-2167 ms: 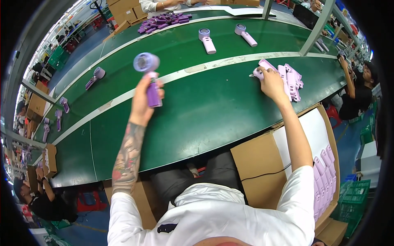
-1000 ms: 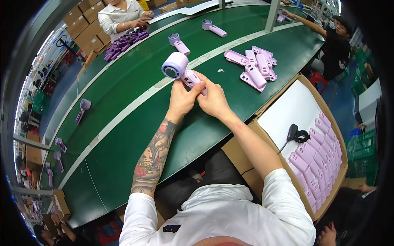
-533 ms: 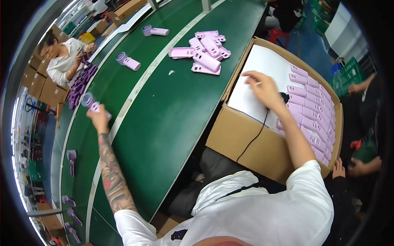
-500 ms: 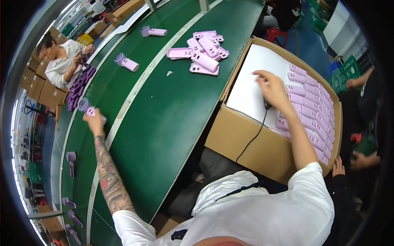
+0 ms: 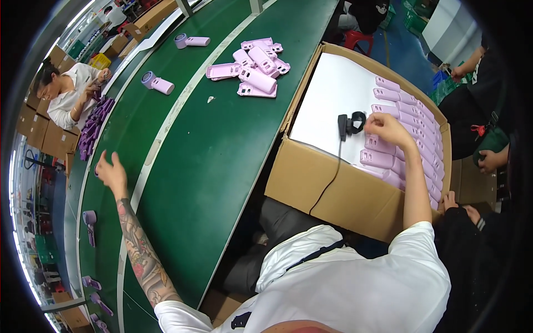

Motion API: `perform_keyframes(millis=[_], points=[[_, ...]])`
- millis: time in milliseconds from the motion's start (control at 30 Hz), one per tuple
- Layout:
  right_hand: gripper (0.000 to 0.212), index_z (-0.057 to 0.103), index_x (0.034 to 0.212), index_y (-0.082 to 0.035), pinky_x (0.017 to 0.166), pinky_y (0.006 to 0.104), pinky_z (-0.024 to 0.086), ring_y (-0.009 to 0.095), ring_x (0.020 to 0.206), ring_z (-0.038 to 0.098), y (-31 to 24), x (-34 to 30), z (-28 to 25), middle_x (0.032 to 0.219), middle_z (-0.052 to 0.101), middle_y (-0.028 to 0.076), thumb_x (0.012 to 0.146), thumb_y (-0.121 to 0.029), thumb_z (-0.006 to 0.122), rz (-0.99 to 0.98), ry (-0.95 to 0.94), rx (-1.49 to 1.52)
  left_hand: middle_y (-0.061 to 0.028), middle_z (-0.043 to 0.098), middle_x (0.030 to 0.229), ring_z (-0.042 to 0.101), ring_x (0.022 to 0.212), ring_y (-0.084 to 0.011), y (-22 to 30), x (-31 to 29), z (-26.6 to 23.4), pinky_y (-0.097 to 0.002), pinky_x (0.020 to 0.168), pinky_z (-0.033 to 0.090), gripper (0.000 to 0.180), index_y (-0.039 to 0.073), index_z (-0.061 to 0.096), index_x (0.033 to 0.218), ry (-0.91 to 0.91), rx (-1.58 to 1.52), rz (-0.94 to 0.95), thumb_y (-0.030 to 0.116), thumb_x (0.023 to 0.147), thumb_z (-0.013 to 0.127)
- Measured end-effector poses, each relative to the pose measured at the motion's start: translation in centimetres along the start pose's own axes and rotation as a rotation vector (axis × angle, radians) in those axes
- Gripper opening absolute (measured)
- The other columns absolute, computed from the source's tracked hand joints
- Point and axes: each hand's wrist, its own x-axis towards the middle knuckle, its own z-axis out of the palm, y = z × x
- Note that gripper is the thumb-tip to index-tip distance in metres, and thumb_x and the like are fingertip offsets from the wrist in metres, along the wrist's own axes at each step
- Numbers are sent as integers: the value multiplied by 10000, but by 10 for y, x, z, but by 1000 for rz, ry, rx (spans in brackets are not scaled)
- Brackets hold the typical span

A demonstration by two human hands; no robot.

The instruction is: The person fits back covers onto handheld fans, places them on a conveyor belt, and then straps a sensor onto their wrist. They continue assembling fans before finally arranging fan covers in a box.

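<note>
At the far side of the green table, my left hand [image 5: 112, 173] has its thumb and forefinger spread apart. A small dark purple bit shows by its other fingers; what lies under the palm is hidden. My right hand [image 5: 390, 130] is over the cardboard box [image 5: 327, 175], fingers bent and tips pressed together. Beside those fingertips, a black corded device [image 5: 345, 127] with a black loop strap [image 5: 358, 121] lies on a white sheet [image 5: 319, 111]. I cannot make out whether the fingers pinch anything. Rows of pale purple handle-shaped cases [image 5: 413, 119] fill the box's right side.
A heap of lilac shells [image 5: 261, 64] lies on the table. Handheld fans [image 5: 158, 83] are spaced along its far strip. Across it, a person [image 5: 72, 94] sits by a pile of dark purple parts [image 5: 95, 127]. Other people's hands [image 5: 489, 162] are right of the box.
My left hand has drawn nearer, its fingers now spread; the fan it was touching no longer shows. My right hand has moved right, away from over the black device, which is now exposed.
</note>
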Motion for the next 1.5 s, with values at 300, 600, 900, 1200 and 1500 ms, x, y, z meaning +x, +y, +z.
perform_keyframes(millis=[300, 600, 900, 1200, 1500], points=[[309, 622, 1111, -1, 842, 293, 486, 159, 867, 588, -53, -23, 43, 949, 643, 77, 802, -17, 627, -192, 222, -9, -146, 605, 1142, 582, 1101, -301, 184, -118, -65, -387, 972, 445, 242, 36, 617, 1153, -353, -702, 450, 145, 941, 584], [395, 604, 1103, 9, 908, 283, 482, 143, 987, 627, -115, -38, 57, 997, 637, 46, 741, 127, 497, -499, 366, 171, -116, 642, 1113, 640, 989, -213, 246, -197, -111, -317, 875, 502, 272, 30, 609, 1208, -710, -1005, 480, 117, 950, 603], [340, 580, 1146, -6, 954, 284, 474, 148, 1033, 621, -207, -52, 146, 1040, 645, 68, 832, 121, 545, -762, 107, 709, -160, 631, 1155, 654, 992, -204, 250, -239, -135, -324, 816, 551, 589, -20, 394, 1375, -1009, -1361, 53, 181, 916, 704], [224, 580, 1151, -14, 883, 253, 496, 158, 999, 629, -212, -31, 207, 1038, 646, 76, 953, -118, 601, -396, 22, 938, -121, 625, 1212, 644, 997, -150, 214, -241, -144, -294, 840, 545, 540, -36, 405, 1343, -1047, -1620, -290, 77, 904, 697], [392, 492, 1339, 59, 1044, 292, 416, 214, 1247, 529, -219, -46, 218, 1273, 601, 199, 1010, -153, 498, -207, -414, 1449, -94, 608, 1212, 623, 1033, -137, 203, -245, -132, -297, 876, 536, 506, 3, 429, 1332, -980, -1588, -332, 11, 893, 679]])
